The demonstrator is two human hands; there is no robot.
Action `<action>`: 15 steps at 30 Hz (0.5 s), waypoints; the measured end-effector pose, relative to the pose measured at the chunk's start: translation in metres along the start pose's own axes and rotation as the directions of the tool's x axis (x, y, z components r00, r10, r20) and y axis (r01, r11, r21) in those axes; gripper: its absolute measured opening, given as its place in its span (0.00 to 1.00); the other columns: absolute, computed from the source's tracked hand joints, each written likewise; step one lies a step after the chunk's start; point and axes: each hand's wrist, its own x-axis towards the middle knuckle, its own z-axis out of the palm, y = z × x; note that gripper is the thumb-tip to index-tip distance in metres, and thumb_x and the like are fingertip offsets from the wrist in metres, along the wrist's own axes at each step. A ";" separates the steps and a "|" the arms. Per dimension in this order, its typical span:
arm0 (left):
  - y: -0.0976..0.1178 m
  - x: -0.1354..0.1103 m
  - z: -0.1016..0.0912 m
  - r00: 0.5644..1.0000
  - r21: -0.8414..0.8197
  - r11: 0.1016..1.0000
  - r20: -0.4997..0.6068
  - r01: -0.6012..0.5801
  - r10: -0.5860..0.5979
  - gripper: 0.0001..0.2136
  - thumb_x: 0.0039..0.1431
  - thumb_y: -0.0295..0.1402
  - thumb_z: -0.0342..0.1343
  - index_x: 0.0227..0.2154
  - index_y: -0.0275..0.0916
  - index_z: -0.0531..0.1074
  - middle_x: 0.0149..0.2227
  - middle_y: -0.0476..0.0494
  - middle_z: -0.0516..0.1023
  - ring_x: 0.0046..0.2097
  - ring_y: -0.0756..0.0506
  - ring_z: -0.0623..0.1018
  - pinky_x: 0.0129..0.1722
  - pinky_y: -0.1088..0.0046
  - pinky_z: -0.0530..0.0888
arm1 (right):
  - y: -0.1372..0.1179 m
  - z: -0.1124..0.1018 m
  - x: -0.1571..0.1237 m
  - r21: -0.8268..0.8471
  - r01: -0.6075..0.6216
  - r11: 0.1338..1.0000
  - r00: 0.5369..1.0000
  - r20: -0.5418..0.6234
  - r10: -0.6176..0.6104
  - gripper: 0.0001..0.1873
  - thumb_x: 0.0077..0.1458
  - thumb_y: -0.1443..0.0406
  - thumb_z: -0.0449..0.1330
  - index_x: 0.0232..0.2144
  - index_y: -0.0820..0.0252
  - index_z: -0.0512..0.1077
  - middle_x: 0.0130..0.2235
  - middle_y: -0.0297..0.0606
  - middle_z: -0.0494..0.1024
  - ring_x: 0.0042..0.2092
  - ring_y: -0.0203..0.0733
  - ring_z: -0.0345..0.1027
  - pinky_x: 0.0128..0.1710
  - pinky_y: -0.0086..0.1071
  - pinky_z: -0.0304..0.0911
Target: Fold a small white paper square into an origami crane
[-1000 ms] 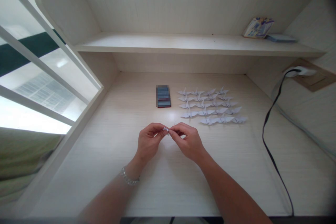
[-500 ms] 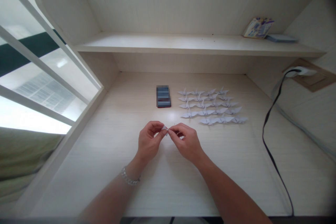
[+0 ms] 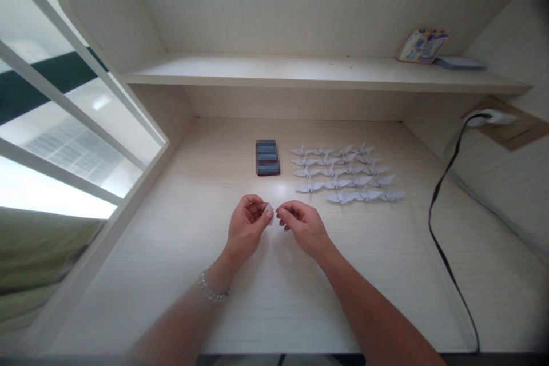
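Observation:
Between the thumb and fingers of my left hand [image 3: 245, 230] is a small piece of folded white paper [image 3: 269, 207], mostly covered by the fingers. My right hand [image 3: 306, 227] is just to its right, thumb and fingertips drawn together, a narrow gap separating them from the paper. No object shows in the right fingers. Beyond my right hand, several white origami cranes [image 3: 333, 184] sit in rows on the desk [image 3: 193, 183]. A dark rectangular object with a blurred-out surface [image 3: 267, 158] lies beyond my left hand.
A black cable [image 3: 433, 234] runs from a wall socket [image 3: 497, 117] down the desk's right side. The shelf [image 3: 266, 71] above the back holds a colourful packet [image 3: 422, 46] and a flat bluish item [image 3: 461, 63]. White railings [image 3: 72, 106] border the left.
My right fingertips have come away from the folded paper and moved slightly right. The paper stays in my left hand, with more of it showing. The cranes have not moved.

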 end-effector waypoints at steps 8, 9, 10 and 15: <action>-0.007 0.001 -0.001 1.000 0.034 0.999 -0.009 -0.015 0.015 0.16 0.40 0.29 0.64 0.33 0.36 0.66 0.28 0.48 0.75 0.31 0.51 0.75 0.31 0.76 0.70 | -0.003 0.000 -0.002 -0.140 0.069 0.988 0.994 -0.077 -0.080 0.10 0.52 0.61 0.54 0.29 0.62 0.72 0.29 0.37 0.75 0.30 0.36 0.67 0.28 0.27 0.62; -0.007 0.001 -0.001 1.000 0.043 0.999 -0.012 -0.013 0.014 0.16 0.40 0.30 0.64 0.34 0.36 0.66 0.29 0.48 0.75 0.31 0.50 0.75 0.31 0.76 0.70 | -0.003 0.000 -0.002 -0.147 0.063 0.987 0.994 -0.077 -0.075 0.11 0.53 0.61 0.54 0.29 0.62 0.72 0.28 0.37 0.75 0.29 0.36 0.67 0.28 0.27 0.62; -0.007 0.001 -0.001 1.000 0.052 0.999 -0.012 -0.011 0.012 0.17 0.40 0.30 0.64 0.35 0.37 0.67 0.29 0.48 0.75 0.31 0.50 0.75 0.31 0.75 0.71 | -0.003 -0.001 -0.001 -0.153 0.057 0.987 0.995 -0.074 -0.069 0.11 0.53 0.61 0.53 0.29 0.61 0.72 0.27 0.36 0.74 0.29 0.36 0.66 0.28 0.27 0.62; -0.005 0.001 -0.001 1.000 0.061 0.998 -0.003 -0.014 0.014 0.20 0.40 0.29 0.64 0.39 0.36 0.67 0.30 0.47 0.76 0.32 0.49 0.76 0.33 0.73 0.72 | -0.003 -0.002 0.000 -0.178 0.070 0.981 0.995 -0.053 -0.080 0.10 0.53 0.63 0.53 0.29 0.61 0.72 0.29 0.36 0.75 0.30 0.36 0.66 0.28 0.27 0.61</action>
